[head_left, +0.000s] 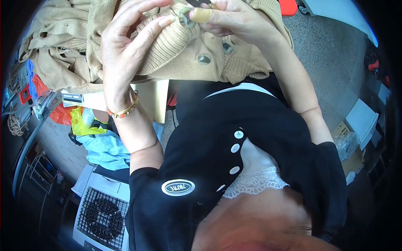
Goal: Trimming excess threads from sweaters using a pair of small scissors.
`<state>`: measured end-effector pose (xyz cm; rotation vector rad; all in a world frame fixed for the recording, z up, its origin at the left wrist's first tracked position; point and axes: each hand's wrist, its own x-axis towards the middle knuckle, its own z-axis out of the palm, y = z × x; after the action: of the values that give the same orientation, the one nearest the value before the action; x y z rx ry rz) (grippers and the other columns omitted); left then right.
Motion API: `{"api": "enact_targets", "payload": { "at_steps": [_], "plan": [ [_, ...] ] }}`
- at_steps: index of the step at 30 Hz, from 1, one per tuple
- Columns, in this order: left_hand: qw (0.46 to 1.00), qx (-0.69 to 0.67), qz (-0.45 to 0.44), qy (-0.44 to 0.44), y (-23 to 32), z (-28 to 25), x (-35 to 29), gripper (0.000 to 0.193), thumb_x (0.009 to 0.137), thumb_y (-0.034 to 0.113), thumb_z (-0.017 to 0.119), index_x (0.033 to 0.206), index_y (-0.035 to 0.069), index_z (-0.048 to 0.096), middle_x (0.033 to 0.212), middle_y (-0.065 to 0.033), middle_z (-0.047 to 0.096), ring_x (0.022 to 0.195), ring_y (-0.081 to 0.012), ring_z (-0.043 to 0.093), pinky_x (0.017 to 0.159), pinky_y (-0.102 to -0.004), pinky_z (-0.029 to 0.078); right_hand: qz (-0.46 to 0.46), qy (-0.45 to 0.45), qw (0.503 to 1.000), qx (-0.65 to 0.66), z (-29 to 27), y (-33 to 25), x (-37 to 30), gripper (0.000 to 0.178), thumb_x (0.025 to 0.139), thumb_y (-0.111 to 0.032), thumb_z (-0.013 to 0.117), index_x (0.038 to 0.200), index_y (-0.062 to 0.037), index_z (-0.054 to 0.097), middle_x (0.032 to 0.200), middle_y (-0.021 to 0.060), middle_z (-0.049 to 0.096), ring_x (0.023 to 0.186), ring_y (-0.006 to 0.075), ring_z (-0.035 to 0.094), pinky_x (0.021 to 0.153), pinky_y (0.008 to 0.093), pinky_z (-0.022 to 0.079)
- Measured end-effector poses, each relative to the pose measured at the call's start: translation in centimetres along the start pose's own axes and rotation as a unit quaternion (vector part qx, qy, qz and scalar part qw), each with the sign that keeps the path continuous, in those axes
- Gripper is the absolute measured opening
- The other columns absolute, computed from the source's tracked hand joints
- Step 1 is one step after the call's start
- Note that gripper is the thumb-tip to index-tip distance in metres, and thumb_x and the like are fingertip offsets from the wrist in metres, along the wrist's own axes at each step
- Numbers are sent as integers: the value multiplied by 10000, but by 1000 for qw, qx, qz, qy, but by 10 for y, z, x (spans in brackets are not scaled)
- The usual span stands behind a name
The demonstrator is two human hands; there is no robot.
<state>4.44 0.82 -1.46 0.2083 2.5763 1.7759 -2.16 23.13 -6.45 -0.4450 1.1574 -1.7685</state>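
A beige knitted cardigan (167, 54) with ribbed bands is bunched at the top of the view. My left hand (127, 42) grips its ribbed edge, the thumb lying along the knit toward a mottled green-grey button (186, 18). At that button is the tip of my right thumb, which wears a yellowish cover (202, 16). My right hand (236, 21) is closed, its fingers pinched around a small dark tool (198, 3); the frame's top edge cuts the tool off, so its kind is unclear. Two more buttons show lower on the cardigan, one of them here (204, 59).
Below the cardigan lies a pale board or table edge (155, 100). To the left are a yellow plastic bag (86, 121), light-blue cloth (104, 144) and a white fan unit with black grille (102, 213). At right, a clear plastic bag (348, 145) lies by boxes on speckled floor.
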Motion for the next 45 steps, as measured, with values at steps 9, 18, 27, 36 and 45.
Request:
{"api": "enact_targets", "payload": {
  "at_steps": [9, 18, 27, 36, 45],
  "plan": [
    [995, 41, 53, -71, 5, -3, -1, 275, 868, 24, 659, 1139, 20, 706, 1122, -119, 641, 1051, -187, 591, 923, -281, 453, -20, -27, 999, -25, 1, -1, -7, 241, 955, -227, 634, 1071, -17, 655, 688, -63, 497, 547, 16, 390, 470, 194, 292],
    [977, 107, 184, 6, 8, 11, -2, 242, 812, -13, 715, 1050, 19, 741, 1014, -110, 673, 971, -177, 629, 821, -266, 501, -41, -48, 998, 30, -2, 8, -6, 252, 996, -274, 576, 817, -97, 588, 609, -99, 384, 488, -17, 286, 423, 160, 208],
    [952, 179, 241, 63, 0, 25, -6, 141, 816, -23, 715, 956, -8, 712, 947, -115, 686, 897, -190, 658, 761, -266, 514, 13, -70, 986, 150, -5, 15, -5, 254, 1020, -303, 518, 834, -130, 525, 634, -102, 355, 514, -14, 293, 435, 147, 224],
    [960, 167, 222, 32, -2, 25, -8, 113, 839, -24, 684, 951, -11, 689, 949, -110, 665, 878, -184, 651, 755, -267, 512, 67, -99, 963, 242, -9, 22, -5, 208, 1036, -263, 480, 908, -118, 557, 643, -106, 356, 511, -31, 312, 421, 119, 247],
    [974, 132, 182, 14, -5, 22, -11, 127, 878, -19, 637, 990, -19, 696, 978, -113, 678, 931, -210, 656, 833, -290, 502, 47, -84, 964, 248, -8, 23, -6, 185, 1036, -253, 478, 959, -113, 573, 642, -105, 356, 511, -28, 314, 424, 123, 258]
  ]
}}
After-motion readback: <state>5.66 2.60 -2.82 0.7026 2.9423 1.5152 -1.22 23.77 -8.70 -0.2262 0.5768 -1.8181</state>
